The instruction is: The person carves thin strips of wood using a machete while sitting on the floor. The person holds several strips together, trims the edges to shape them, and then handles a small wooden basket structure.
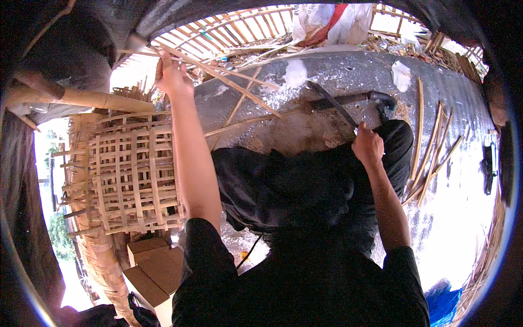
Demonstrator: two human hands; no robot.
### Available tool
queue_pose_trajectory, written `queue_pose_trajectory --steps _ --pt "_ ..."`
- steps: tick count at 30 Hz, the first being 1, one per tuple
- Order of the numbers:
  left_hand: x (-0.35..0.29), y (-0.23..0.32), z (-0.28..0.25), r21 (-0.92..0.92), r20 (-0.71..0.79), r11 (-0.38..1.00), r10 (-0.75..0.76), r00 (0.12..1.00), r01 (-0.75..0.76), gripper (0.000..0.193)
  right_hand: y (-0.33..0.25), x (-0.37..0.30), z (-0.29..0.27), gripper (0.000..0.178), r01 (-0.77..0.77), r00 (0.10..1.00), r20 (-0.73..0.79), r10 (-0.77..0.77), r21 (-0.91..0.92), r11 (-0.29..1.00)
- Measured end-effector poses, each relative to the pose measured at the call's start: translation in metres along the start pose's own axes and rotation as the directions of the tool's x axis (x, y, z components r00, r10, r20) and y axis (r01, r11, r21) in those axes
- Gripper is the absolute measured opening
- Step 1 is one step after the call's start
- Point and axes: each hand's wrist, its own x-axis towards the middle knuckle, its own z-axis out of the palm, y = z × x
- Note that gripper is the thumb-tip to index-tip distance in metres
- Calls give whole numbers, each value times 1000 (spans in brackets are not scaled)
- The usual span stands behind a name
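My left hand (174,76) is raised at the upper left, its fingers closed on a thin split bamboo strip (231,80). That strip slants down to the right toward the floor in front of my knees. A second strip (239,109) crosses beneath it. In my right hand (368,145), by my right knee, is the handle of a knife (332,103) with a long dark blade. The blade points up and to the left, apart from the strip. Just behind it, a dark curved bar (354,99) lies by my knee; its kind is unclear.
A woven bamboo lattice (133,177) stands at my left, above brown cardboard boxes (158,272). Several loose bamboo strips (433,147) lie on the grey floor (457,103) at right. A white and red sack (332,24) rests by the slatted fence (229,32). Blue sheeting (442,304) lies lower right.
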Motion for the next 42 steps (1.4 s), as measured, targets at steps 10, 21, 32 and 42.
queue_pose_trajectory --steps 10,21,32,42 --pt "1 10 5 -90 116 996 6 993 5 37 13 0 -6 34 -20 995 96 23 -32 999" --pt "3 0 16 -43 139 998 57 989 -52 43 26 -60 -77 43 288 917 120 -381 460 840" --pt "-11 102 74 163 62 799 578 814 -579 38 -30 -48 -69 39 179 981 -65 -182 654 735" --pt "-54 104 57 290 127 741 597 792 -605 41 21 -37 -36 41 0 1000 6 -5 680 734"
